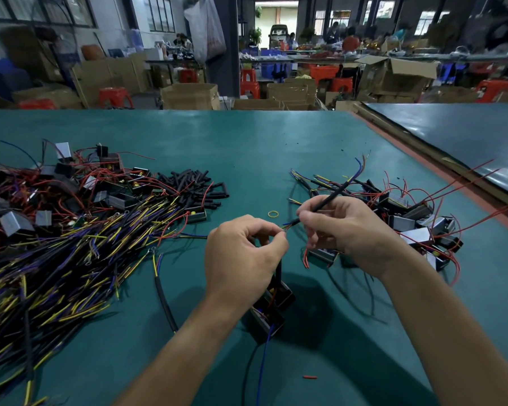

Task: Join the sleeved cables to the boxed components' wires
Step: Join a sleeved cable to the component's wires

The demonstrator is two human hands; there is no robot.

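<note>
— What's the bench (247,136) carrying?

— Green top. The cable heap (56,259) sprawls on my left, and the pile of boxed components (417,221) is on my right.

— Hands?

— My left hand (241,253) is curled, its fingers (276,238) pinching the bared wires (285,227) at the near tip of one sleeved cable (332,199). My right hand (343,227) grips that cable just above, and it slants up and away.

— The box?

— One boxed component (269,315) is under my left wrist, its black lead rising into my palm. A yellow rubber band (273,213) lies just beyond.
</note>
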